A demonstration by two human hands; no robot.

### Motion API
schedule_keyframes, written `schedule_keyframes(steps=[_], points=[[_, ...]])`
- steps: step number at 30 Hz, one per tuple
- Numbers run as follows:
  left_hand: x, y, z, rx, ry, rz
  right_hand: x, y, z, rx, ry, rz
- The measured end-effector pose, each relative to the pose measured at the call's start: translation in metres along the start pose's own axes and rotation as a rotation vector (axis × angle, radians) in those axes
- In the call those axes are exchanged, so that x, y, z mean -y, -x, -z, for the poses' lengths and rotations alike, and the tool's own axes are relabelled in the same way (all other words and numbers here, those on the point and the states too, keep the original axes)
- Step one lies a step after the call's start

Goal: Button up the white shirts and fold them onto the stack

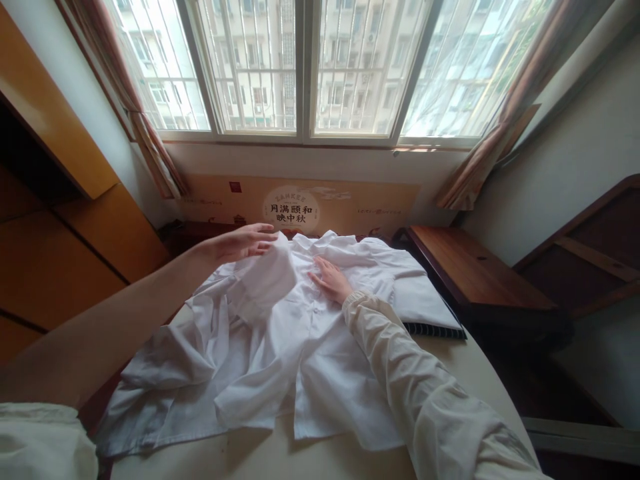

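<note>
A white shirt lies spread and wrinkled over a pale table, its buttons running down the middle. At the shirt's upper left, my left hand is raised beside a lifted fold of the cloth. Its fingers are stretched out and apart, and no grip on the fold shows. My right hand rests flat on the upper middle of the shirt, fingers spread.
Under the shirt's right side a dark ribbed object sticks out near the edge of the pale table. A brown wooden desk stands at the right. Behind are a printed cardboard panel, curtains and barred windows; orange cabinets are at left.
</note>
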State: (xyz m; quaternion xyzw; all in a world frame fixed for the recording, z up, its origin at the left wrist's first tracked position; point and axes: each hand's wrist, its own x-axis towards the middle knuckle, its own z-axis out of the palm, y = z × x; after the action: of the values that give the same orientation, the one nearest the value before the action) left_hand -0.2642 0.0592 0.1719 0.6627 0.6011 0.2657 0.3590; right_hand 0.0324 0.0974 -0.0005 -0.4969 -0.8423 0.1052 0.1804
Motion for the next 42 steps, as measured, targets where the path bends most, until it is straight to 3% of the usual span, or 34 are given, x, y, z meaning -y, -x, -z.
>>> schedule_keyframes(steps=[2,5,9,14,18,22,24,26,28,30,33,36,40,42], points=[[0.007,-0.005,-0.018,0.144,0.050,-0.048,-0.001,0.001,0.002,-0.025,-0.036,0.011],[0.025,-0.005,-0.032,0.226,-0.181,-0.047,-0.002,0.001,0.003,-0.046,-0.077,0.030],[0.042,0.003,-0.025,0.244,-0.487,0.010,0.000,0.003,0.003,-0.079,-0.131,0.019],[0.041,0.013,-0.020,0.421,-0.440,-0.125,0.014,0.011,0.014,-0.143,-0.177,0.130],[0.040,0.019,-0.035,0.416,-0.343,-0.129,0.034,0.014,0.025,-0.178,-0.187,0.358],[0.051,0.024,-0.048,0.435,-0.221,-0.139,0.044,0.005,0.024,-0.104,-0.175,0.514],[0.057,0.026,-0.050,0.373,-0.198,-0.154,0.041,-0.001,0.020,-0.090,-0.142,0.557],[0.062,0.030,-0.048,0.236,-0.228,-0.172,0.034,-0.005,0.017,-0.101,-0.117,0.574],[0.064,0.035,-0.045,0.088,-0.292,-0.185,0.025,-0.008,0.017,-0.132,-0.132,0.545],[0.063,0.039,-0.042,0.044,-0.335,-0.157,0.014,-0.010,0.021,-0.166,-0.200,0.471],[0.056,0.047,-0.045,0.224,-0.272,-0.129,-0.003,-0.014,0.032,-0.176,-0.388,0.327],[0.046,0.053,-0.055,0.417,-0.126,-0.251,-0.017,-0.017,0.048,-0.083,-0.584,0.150],[0.043,0.059,-0.072,0.380,-0.088,-0.362,-0.019,-0.013,0.063,0.156,-0.528,-0.123],[0.046,0.063,-0.080,0.331,-0.131,-0.387,-0.013,-0.008,0.063,0.180,-0.388,-0.160]])
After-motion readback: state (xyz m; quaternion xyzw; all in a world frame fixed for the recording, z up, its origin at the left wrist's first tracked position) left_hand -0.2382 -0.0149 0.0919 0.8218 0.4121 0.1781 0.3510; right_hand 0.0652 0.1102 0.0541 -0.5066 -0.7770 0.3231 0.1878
